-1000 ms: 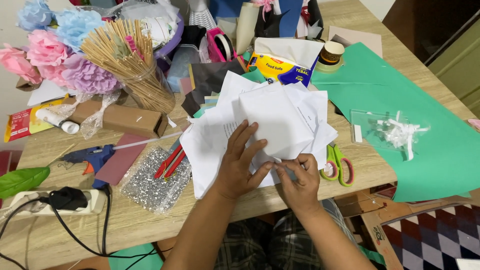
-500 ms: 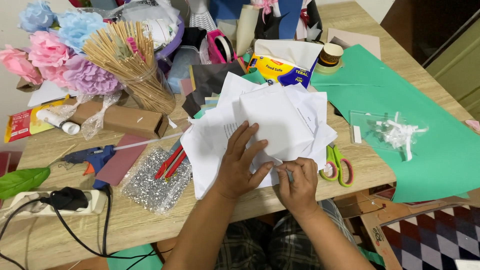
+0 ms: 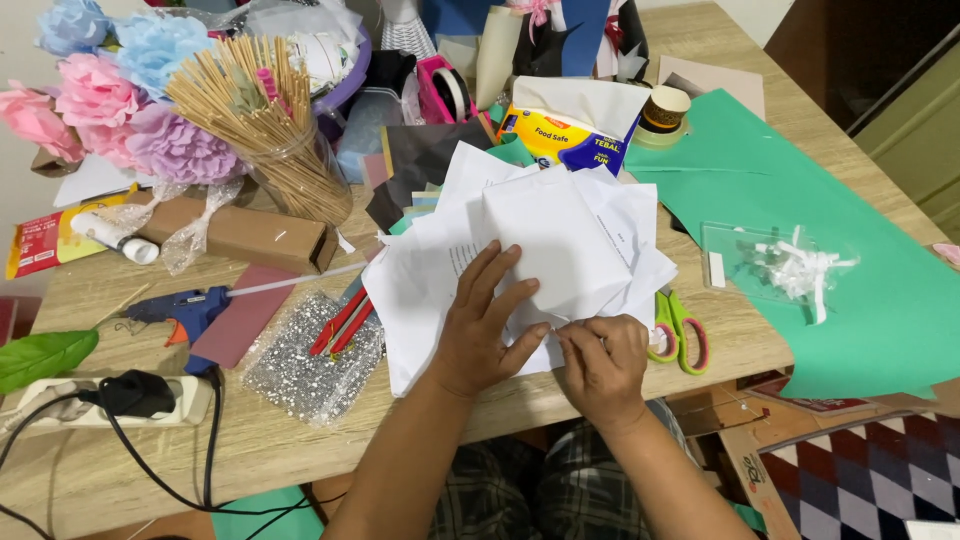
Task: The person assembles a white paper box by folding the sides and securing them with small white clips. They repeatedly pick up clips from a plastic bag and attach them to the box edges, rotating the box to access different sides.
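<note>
Little has moved: my left hand (image 3: 480, 335) still presses flat, fingers spread, on the white paper stack (image 3: 530, 250) at the desk's (image 3: 300, 440) centre, while my right hand (image 3: 600, 365) pinches its lower edge; green-handled scissors (image 3: 680, 330) lie at three o'clock

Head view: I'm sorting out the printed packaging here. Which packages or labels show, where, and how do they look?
Box: behind the white papers, yellow and blue, white sheet sticking out.
Flat packet: far left edge, red and yellow.
Clear bag: on green sheet, white label strip, white scraps inside.
</note>
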